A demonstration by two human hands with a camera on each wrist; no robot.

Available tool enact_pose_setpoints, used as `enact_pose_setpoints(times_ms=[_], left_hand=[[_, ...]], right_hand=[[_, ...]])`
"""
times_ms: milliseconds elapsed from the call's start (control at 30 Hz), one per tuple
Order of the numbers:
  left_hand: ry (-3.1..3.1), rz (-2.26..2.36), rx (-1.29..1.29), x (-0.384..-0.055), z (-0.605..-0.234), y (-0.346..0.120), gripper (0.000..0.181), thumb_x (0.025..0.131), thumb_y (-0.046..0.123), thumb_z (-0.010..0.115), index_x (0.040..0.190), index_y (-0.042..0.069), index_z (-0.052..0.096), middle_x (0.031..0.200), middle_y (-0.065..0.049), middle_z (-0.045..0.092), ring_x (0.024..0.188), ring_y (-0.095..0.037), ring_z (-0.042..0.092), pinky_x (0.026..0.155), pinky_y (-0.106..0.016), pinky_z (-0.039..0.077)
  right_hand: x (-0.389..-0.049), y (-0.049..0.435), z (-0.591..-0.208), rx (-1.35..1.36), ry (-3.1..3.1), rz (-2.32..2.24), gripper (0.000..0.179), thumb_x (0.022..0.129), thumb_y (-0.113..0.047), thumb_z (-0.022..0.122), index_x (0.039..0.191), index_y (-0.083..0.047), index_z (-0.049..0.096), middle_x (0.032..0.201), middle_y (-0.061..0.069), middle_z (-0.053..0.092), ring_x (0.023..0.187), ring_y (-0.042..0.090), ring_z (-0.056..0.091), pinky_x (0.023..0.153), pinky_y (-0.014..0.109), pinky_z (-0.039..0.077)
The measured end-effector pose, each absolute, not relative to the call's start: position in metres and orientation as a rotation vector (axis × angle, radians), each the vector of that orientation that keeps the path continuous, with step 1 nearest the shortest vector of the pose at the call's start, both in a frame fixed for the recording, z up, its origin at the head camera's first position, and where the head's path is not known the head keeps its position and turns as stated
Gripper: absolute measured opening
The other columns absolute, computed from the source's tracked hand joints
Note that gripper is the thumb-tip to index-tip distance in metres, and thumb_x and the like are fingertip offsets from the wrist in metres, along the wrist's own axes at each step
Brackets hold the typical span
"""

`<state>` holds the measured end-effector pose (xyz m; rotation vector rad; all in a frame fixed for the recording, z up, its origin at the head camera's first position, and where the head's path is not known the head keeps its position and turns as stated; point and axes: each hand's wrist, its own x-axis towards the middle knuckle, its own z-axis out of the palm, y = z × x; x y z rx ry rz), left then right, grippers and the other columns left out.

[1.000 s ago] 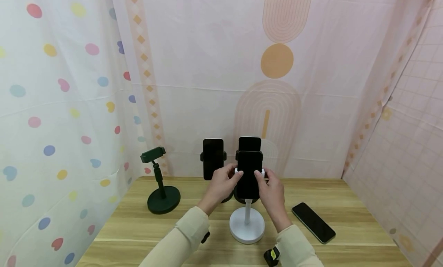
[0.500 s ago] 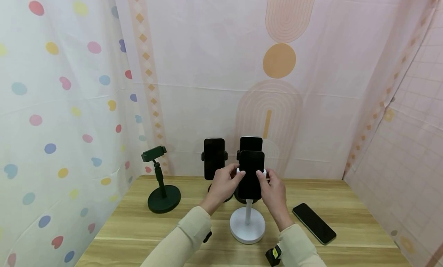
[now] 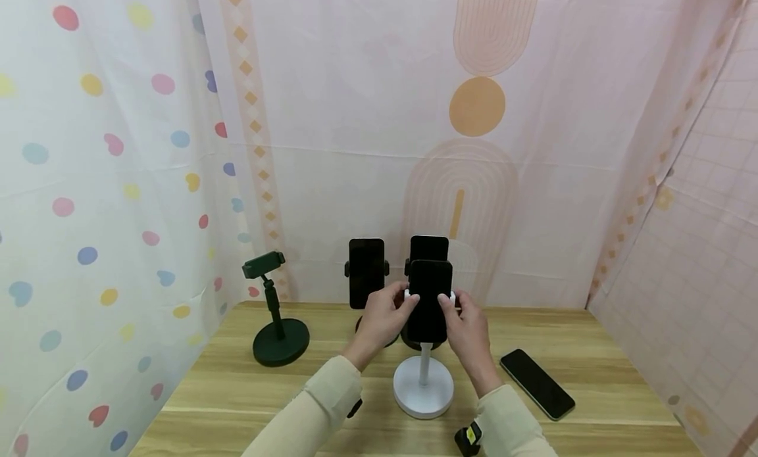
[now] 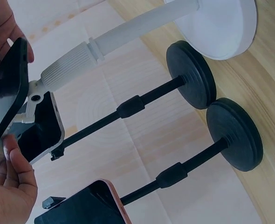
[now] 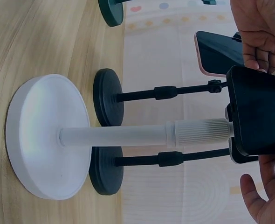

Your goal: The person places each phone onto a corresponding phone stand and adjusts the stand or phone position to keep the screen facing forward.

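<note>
A black smartphone stands upright in the clamp of a white phone stand. My left hand grips its left side, thumb on the screen's edge and fingers curled behind at the white clamp. On the other side my right hand does the same, its thumb near the right edge. Seen from the left wrist, the ribbed white neck joins the holder behind the phone. In the right wrist view the round white base sits flat on the wooden table.
Behind stand two black phone stands, each bearing a phone, the left one visible whole. A dark green phone stand with no phone is at the left. Another phone lies on the table at the right. Curtains enclose the back and sides.
Both hands keep their hold on the phone and clamp with hardly any movement. The head view has shifted slightly.
</note>
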<state>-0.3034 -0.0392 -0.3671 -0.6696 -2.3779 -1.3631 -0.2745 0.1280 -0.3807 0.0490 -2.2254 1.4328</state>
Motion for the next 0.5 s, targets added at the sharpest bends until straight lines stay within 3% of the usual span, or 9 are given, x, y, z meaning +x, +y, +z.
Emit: enact_pose_setpoints(times_ms=[500], left_hand=[[-2.357, -1.373, -0.645, -0.3018, -0.3759, -0.0391, 0.029, 0.099, 0.022, 0.062, 0.121, 0.005, 0.066, 0.084, 0.003, 0.061, 0.072, -0.013, 0.053, 0.062, -0.027, 0.048]], right_hand=[[-0.2705, 0.1277, -0.3846, 0.083, -2.191, 1.511, 0.039, 0.102, -0.032, 0.058, 0.123, 0.001, 0.063, 0.112, 0.016, 0.067, 0.094, 0.029, 0.067, 0.078, 0.042, 0.055]])
